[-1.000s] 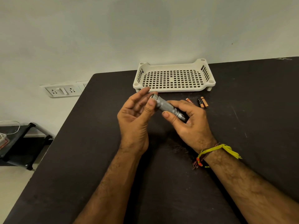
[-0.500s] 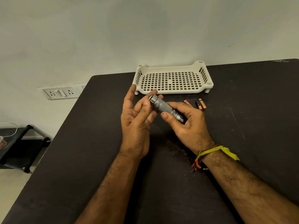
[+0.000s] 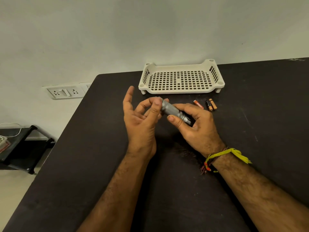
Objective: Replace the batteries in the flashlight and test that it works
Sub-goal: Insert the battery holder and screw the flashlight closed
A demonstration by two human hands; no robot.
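A small grey metal flashlight [image 3: 172,110] is held above the dark table [image 3: 250,114], tilted with one end up and to the left. My right hand [image 3: 199,128] grips its lower part between thumb and fingers. My left hand [image 3: 142,119] has its curled fingertips on the flashlight's upper-left end, with one digit sticking up and away from it. That end itself is hidden by the fingers. Three small batteries lie on the table behind my right hand: an orange one [image 3: 198,104] and a black-and-orange pair [image 3: 211,105] side by side.
A cream perforated plastic tray [image 3: 181,90] stands at the table's back edge, holding nothing. The table's left edge runs diagonally; beyond it are wall sockets [image 3: 65,92] and a low black shelf [image 3: 20,144].
My left hand's fingers have shifted around the flashlight's upper end, and one digit has lifted away and up. My right hand keeps the same grip on the body. The batteries have not moved.
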